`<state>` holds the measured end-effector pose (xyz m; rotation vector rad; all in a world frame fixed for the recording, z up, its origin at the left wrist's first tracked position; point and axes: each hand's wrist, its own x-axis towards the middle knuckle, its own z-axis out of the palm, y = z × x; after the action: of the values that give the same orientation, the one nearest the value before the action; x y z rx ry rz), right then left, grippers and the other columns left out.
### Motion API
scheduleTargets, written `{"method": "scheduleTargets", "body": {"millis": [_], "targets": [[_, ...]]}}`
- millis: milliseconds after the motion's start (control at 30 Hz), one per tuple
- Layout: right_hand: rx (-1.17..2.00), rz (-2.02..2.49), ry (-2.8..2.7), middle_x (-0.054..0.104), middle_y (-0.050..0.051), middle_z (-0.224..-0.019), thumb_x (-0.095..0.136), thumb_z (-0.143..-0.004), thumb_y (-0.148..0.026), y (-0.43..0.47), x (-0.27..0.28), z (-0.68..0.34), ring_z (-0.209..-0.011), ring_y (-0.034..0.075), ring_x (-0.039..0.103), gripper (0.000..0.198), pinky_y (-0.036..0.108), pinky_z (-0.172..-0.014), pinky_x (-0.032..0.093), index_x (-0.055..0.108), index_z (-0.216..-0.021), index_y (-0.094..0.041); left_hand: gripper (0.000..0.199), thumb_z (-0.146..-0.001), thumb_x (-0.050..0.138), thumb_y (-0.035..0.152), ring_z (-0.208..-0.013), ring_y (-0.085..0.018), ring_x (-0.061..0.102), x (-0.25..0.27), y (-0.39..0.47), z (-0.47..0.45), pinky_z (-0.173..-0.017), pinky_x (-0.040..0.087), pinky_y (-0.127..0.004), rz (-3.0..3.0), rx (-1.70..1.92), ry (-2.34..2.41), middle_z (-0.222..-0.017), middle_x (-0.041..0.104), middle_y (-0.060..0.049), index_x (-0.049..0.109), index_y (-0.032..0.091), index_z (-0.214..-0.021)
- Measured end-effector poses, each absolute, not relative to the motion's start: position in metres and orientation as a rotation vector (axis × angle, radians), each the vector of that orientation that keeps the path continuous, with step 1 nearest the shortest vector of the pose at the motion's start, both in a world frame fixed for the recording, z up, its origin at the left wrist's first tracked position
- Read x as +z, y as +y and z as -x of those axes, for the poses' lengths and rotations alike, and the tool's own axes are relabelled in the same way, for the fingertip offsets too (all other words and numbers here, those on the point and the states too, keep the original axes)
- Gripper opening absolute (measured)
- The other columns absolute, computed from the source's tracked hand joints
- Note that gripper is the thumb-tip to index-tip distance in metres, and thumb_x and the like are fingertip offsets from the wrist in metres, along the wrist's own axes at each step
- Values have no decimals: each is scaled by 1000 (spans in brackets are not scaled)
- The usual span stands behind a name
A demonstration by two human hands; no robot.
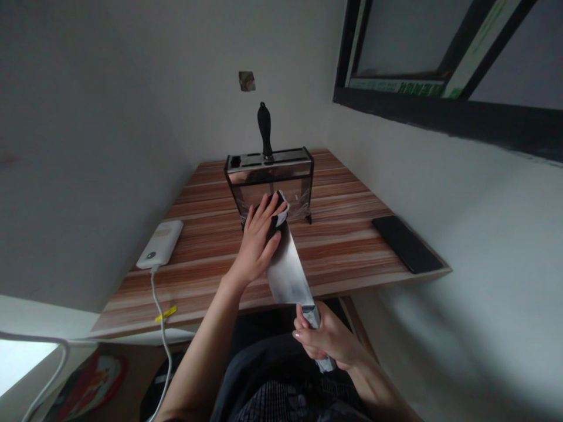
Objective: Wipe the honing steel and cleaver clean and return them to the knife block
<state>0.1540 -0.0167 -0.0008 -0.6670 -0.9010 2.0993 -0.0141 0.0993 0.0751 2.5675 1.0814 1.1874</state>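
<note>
My right hand point(328, 337) is wrapped around the pale, silvery handle point(324, 363) of a kitchen cleaver. Its broad steel blade point(290, 272) points away from me, over the front part of the table. Near the far end of the blade, my left hand point(259, 240) holds a black-and-white cloth point(281, 218) against the metal, fingers extended over it and thumb toward the blade. The cloth and hand cover the blade's tip. Just behind them stands a knife block point(269, 176) with clear sides and a black frame, one black-handled tool point(264, 129) upright in its top.
On the wood-grain table point(211, 234), a white power bank point(160, 243) with a cable point(159, 310) lies left. A yellow strip point(166, 313) is near the front edge. At right lies a black phone point(407, 243). Walls border the table, with a dark-framed window point(440, 99) upper right.
</note>
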Motion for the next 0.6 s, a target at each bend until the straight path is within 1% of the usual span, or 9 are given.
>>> {"method": "scheduleTargets", "body": {"millis": [300, 467, 600], "targets": [[2118, 635, -857, 41, -13, -51, 77, -65, -28, -16, -5, -156, -30, -2, 23, 37, 13, -30, 16, 41, -67, -19, 50, -96, 31, 29, -143, -23, 9, 65, 89, 8, -114, 5, -48, -2625, 1141, 1103, -154, 22, -8, 26, 22, -145], [2130, 602, -805, 41, -12, -51, 77, -65, -25, -13, -4, -160, -30, -2, 23, 37, 13, -30, 15, 40, -67, -19, 50, -94, 34, 27, -143, -23, 13, 52, 69, 6, -115, 6, -47, -2700, 924, 953, -152, 28, -8, 30, 20, -143], [2101, 671, -802, 41, -13, -50, 77, -62, -27, -13, -6, -162, -31, -2, 22, 37, 14, -31, 18, 41, -69, -20, 50, -93, 36, 26, -143, -22, 15, 44, 49, 4, -115, 6, -46, -2694, 767, 821, -151, 29, -7, 33, 19, -142]]}}
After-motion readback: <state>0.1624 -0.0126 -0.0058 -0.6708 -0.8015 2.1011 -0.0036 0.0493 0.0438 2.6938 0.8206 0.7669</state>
